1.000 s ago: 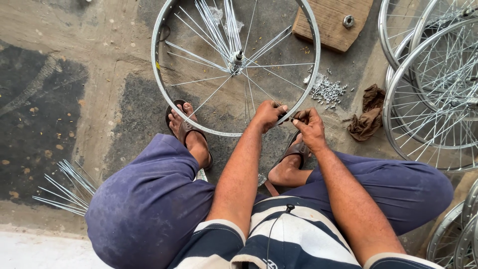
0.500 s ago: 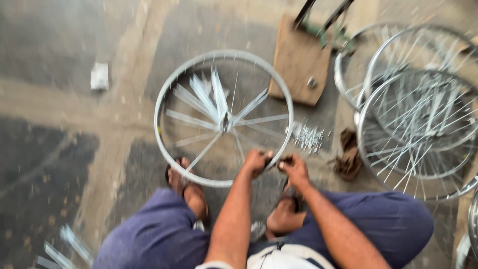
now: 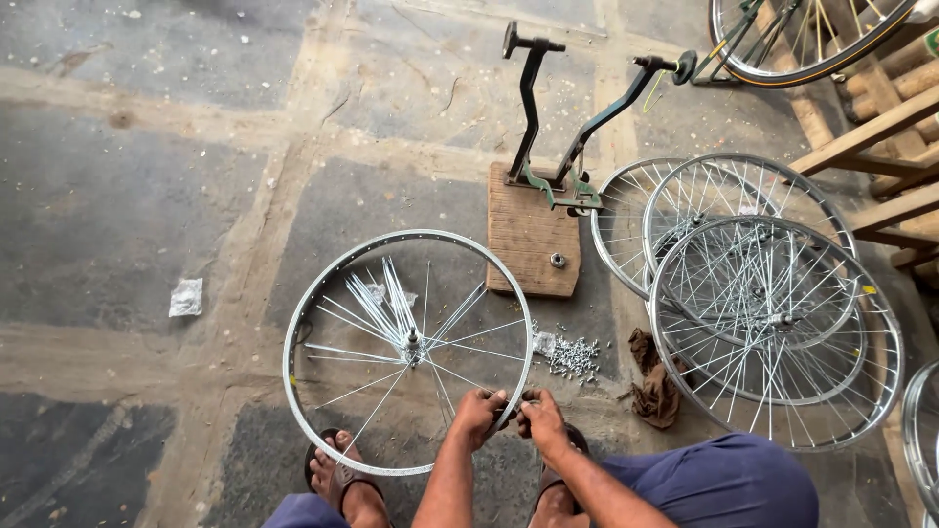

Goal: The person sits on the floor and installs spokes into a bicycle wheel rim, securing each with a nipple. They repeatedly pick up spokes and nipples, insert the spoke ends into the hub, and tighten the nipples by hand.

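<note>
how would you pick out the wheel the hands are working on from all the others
Start at the wooden block carrying the dark metal stand in the middle of the floor. Just below and left lies a silver rim, gripped at its near edge by both hands. Unlike the fully spoked wheels stacked at right, its spokes are few and bunch loosely at the hub.

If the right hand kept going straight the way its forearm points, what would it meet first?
The right hand points up and left along its forearm, so it would almost at once meet the left hand at the rim of the wheel they both grip. Depth is hard to judge; beyond lie loose spokes.
</note>
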